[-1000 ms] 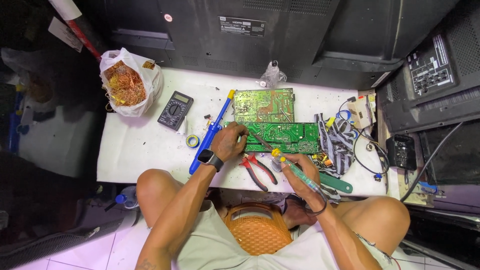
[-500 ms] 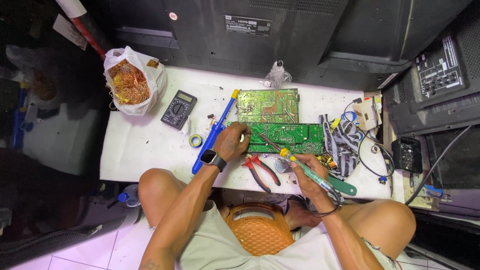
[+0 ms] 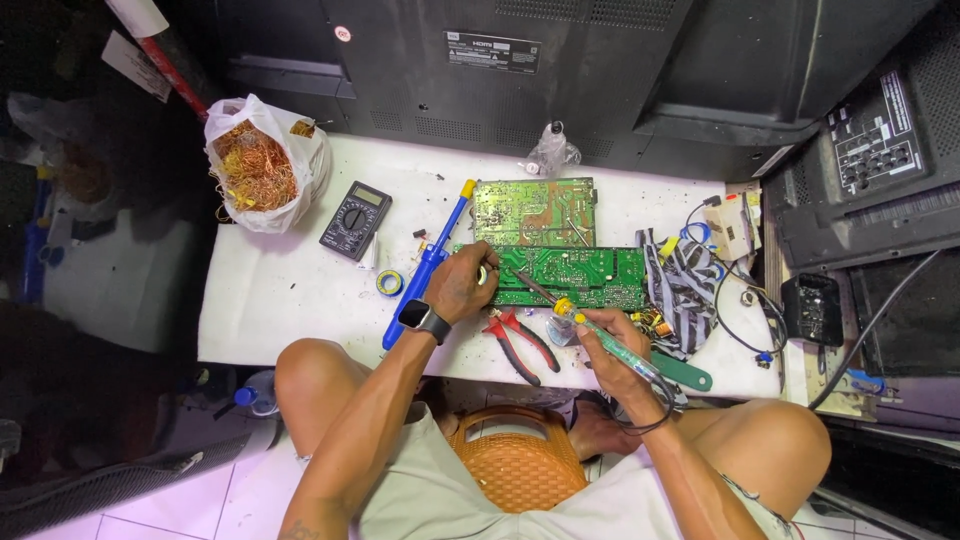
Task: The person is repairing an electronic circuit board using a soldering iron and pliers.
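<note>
Head view. Right hand (image 3: 610, 345), fingers clenched around a green soldering iron (image 3: 610, 340), its tip on the near circuit board (image 3: 575, 277) at desk (image 3: 290, 300) centre. Left hand (image 3: 462, 283), fingers closed on the board's 9 o'clock edge. Red pliers (image 3: 520, 340) lie at 6 o'clock of the board; a second board (image 3: 533, 211) at 12 o'clock.
</note>
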